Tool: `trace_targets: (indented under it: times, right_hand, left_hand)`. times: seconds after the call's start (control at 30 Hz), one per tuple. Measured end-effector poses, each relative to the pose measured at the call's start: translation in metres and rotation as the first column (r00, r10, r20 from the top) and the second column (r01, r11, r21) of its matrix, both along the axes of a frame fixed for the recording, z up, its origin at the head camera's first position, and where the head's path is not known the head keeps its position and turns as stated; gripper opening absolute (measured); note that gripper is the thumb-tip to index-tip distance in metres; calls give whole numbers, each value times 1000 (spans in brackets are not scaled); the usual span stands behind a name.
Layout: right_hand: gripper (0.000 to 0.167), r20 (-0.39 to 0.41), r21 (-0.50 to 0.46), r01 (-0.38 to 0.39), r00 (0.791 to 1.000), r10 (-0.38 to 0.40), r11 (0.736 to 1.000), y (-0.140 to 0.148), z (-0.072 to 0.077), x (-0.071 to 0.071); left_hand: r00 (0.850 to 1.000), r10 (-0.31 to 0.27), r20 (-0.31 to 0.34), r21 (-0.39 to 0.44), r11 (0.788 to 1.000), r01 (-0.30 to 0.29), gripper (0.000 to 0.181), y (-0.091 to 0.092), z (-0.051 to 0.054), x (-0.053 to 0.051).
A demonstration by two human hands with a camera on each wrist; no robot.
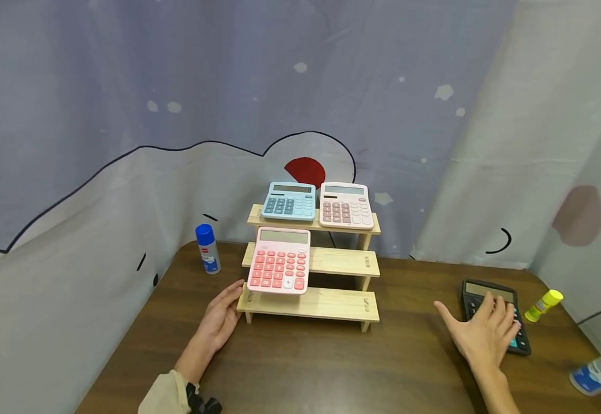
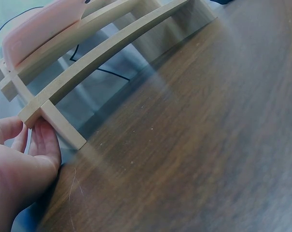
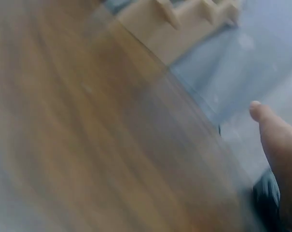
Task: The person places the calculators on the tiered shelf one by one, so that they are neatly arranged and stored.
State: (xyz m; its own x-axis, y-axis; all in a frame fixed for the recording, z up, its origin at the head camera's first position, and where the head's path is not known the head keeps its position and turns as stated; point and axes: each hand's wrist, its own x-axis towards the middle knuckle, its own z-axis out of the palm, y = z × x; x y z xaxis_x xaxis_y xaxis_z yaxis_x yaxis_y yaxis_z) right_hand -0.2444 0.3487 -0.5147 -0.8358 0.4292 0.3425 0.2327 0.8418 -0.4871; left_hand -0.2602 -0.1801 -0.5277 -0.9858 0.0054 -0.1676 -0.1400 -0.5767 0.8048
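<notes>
My left hand (image 1: 219, 319) pinches the left end of the bottom step of a three-step wooden stand (image 1: 321, 303); in the left wrist view the thumb lies at the board's edge and the fingers curl beneath it. A pink calculator (image 1: 279, 260) leans on the stand's left side. On the top step sit a blue calculator (image 1: 290, 201) and a white-pink calculator (image 1: 345, 205). Over at the right, my right hand (image 1: 483, 336) hovers with spread fingers above a black calculator (image 1: 489, 291), covering part of its keys. Whether it touches the keys is unclear.
A blue-capped bottle (image 1: 208, 249) stands left of the stand. A yellow glue stick (image 1: 543, 305) is just right of the black calculator, and another blue-capped bottle (image 1: 600, 371) is at the right edge. A patterned curtain (image 1: 176, 115) hangs behind the brown table (image 1: 321, 368).
</notes>
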Motion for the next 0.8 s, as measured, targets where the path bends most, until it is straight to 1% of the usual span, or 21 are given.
trace_targets:
  times: [0.03, 0.1, 0.23, 0.33, 0.4, 0.43, 0.47, 0.57, 0.63, 0.7, 0.8]
  right_hand:
    - [129, 47, -11, 22, 999, -22, 1000, 5, -1, 1]
    - [133, 109, -16, 57, 993, -55, 998, 15, -3, 1]
    - [140, 163, -17, 95, 982, -91, 995, 31, -6, -1]
    - [141, 182, -16, 115, 977, -110, 993, 41, -8, -4]
    - [141, 205, -25, 120, 972, -112, 992, 47, -9, -7]
    - [141, 219, -32, 121, 969, -111, 992, 50, -9, -8]
    - [141, 235, -40, 122, 966, -109, 992, 52, -9, -9]
    - [142, 289, -59, 132, 951, -110, 989, 56, -9, -12]
    - [142, 325, -62, 137, 939, -110, 989, 57, -9, -12]
    - [141, 343, -58, 137, 933, -109, 989, 56, -9, -12]
    - [138, 349, -57, 129, 932, -101, 990, 55, -8, -12]
  left_hand:
    - [1000, -8, -10, -11, 1000, 8, 49, 0, 0, 1]
    - [1000, -8, -21, -7, 1000, 8, 49, 0, -1, 1]
    - [998, -16, -54, -24, 1000, 15, 49, -1, -2, 3]
    - [999, -8, -41, -9, 1000, 8, 47, -1, -2, 3]
    - [999, -11, -35, -20, 1000, 10, 47, -1, -2, 3]
    - [1000, -6, -25, -12, 1000, 5, 47, 0, -1, 3]
    - [1000, 3, -9, -1, 1000, -3, 47, 0, -1, 2]
    - [1000, -1, 14, 1, 1000, 1, 48, 0, -1, 2]
    - [999, 7, 35, 22, 1000, -7, 47, 1, 0, 1]
    - [1000, 2, 31, 6, 1000, -2, 46, 0, 0, 1]
    - [1000, 8, 28, 6, 1000, -9, 41, 0, 1, 1]
